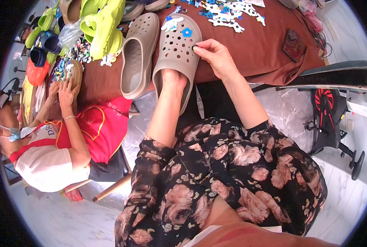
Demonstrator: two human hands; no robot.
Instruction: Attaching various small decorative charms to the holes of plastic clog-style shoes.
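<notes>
One small dark piece (195, 47) pinched in right grip (219, 59), thumb and finger closed. Taupe clog (179, 48) placed just left, toe pointed away; left grip (172, 77) tucked inside, hold hidden, cannot tell. Counted on clog: one blue flower (187, 32), at least one white charm (169, 24). One matching clog (140, 53) set left.

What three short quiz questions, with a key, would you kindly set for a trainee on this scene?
1. Which of the person's own hands is inside the taupe clog?
2. Fill in: the blue charm on that clog's toe is shaped like a ____.
3. Where is the right hand? a) On the lime-green shoes; b) by that clog's right edge; c) in the person's lap.

Key: 1. The left hand. 2. Flower. 3. b.
</notes>
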